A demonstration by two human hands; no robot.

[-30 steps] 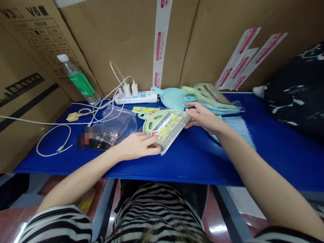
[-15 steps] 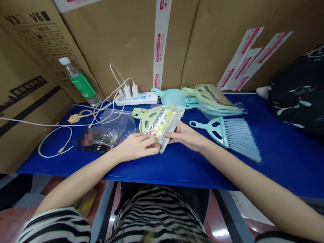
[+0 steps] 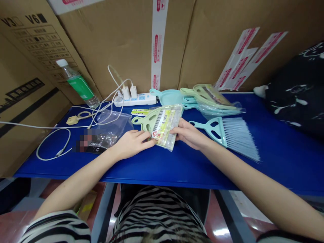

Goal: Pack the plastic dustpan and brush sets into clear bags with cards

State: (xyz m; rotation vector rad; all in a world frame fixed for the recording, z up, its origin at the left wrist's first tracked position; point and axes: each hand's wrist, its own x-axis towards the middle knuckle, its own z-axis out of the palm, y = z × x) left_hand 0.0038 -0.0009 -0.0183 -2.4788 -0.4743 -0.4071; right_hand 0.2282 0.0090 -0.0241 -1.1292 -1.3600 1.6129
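Observation:
A pale green hand brush and dustpan set (image 3: 165, 126) lies nearly flat above the table in a clear plastic bag, with a yellow-green label and its handle pointing left. My right hand (image 3: 188, 133) pinches the right edge, thumb on top and fingers beneath. At the lower left edge, my left hand (image 3: 134, 143) has its fingertips and thumb closed on the bag. To the right rests a loose light blue brush (image 3: 220, 131), bristles fanned rightward. Behind are a light blue dustpan (image 3: 172, 97) and a stack of bagged green and blue sets (image 3: 212, 99).
A white power strip (image 3: 136, 99) with plugs and tangled cables stands at the back. Left of it a green-labelled bottle (image 3: 81, 86) leans against cardboard (image 3: 121, 40). An empty clear bag (image 3: 113, 119) partly covers a phone (image 3: 98, 146). A black patterned bag (image 3: 296, 91) stands right.
The packaged set has turned flatter, its lower end swinging right. My right hand has shifted slightly right along with it, and my left hand slightly left, towards the packet's edge.

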